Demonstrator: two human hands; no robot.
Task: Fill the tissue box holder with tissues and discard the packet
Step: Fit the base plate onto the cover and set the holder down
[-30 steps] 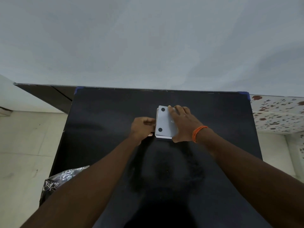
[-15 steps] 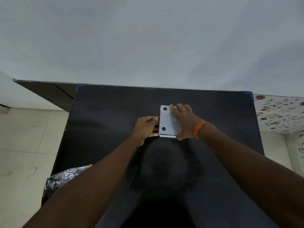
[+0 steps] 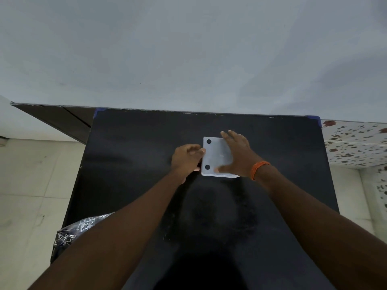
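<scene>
Both hands (image 3: pixel 211 159) fwd, fingers spread

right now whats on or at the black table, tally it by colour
white: 1, the tissue box holder, lying with its black-dotted face up, the right hand flat on it and the left hand at its left edge
black and white patterned: 1, a crinkled bag at the table's near left edge
orange: 1, the wristband on the right wrist
total: 3

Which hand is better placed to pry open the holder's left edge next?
Left. The left hand sits at the tissue box holder's left edge with fingertips touching it, while the right hand lies flat on top, steadying it.
</scene>
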